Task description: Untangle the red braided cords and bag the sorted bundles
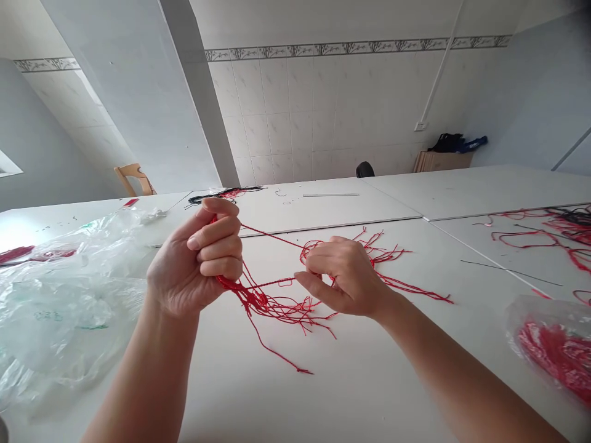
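Note:
My left hand (205,258) is closed around a bundle of thin red cords (252,299), raised above the white table. Their knotted, frayed ends hang out below the fist and fan toward the right. One red strand (272,235) runs taut from the top of that fist across to my right hand (344,274). A second strand stretches lower between the two hands. The fingers of my right hand are curled, with more red cord around and behind them. Loose cord ends (415,289) stick out past its far side. What the right fingertips pinch is partly hidden.
Crumpled clear plastic bags (69,307) cover the left of the table. A clear bag of red cords (554,351) lies at the right edge, with loose red and black cords (567,224) beyond it. Black cords (226,194) and a ruler (330,195) lie farther back.

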{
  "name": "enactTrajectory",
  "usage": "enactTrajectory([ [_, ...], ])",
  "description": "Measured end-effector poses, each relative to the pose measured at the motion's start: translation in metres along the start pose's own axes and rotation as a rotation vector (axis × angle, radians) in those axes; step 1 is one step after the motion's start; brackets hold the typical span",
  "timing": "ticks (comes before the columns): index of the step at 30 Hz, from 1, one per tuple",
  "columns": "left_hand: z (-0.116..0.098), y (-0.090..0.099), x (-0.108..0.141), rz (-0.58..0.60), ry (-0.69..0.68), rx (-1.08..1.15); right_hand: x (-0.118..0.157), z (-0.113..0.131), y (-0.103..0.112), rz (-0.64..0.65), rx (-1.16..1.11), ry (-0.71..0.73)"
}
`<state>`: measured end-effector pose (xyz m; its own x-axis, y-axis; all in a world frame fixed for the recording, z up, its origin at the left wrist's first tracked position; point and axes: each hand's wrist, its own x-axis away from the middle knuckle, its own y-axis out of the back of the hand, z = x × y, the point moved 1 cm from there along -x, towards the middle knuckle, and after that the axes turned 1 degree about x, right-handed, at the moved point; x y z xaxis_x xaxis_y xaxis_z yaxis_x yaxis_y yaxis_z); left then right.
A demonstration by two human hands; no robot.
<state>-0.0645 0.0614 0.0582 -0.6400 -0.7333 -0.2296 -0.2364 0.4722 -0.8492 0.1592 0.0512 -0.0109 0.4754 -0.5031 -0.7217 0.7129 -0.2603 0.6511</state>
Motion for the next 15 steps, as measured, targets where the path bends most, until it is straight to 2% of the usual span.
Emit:
enactTrajectory([
  [3,-0.001,-0.001,0.002,0.014,0.003,-0.009,0.000,-0.003,0.001,-0.014,-0.014,-0.011],
  [6,-0.003,-0.002,0.004,0.020,-0.007,-0.001,0.001,-0.006,-0.001,-0.031,-0.049,-0.087],
  [9,-0.004,-0.005,0.006,0.011,-0.018,0.015,0.002,-0.008,-0.004,-0.115,-0.179,-0.214],
  [13,-0.004,-0.007,0.006,-0.008,-0.033,0.027,0.002,-0.012,-0.009,-0.301,-0.399,-0.354],
  [15,-0.004,-0.007,0.006,-0.019,-0.049,0.039,0.003,-0.014,-0.011,-0.274,-0.389,-0.393],
])
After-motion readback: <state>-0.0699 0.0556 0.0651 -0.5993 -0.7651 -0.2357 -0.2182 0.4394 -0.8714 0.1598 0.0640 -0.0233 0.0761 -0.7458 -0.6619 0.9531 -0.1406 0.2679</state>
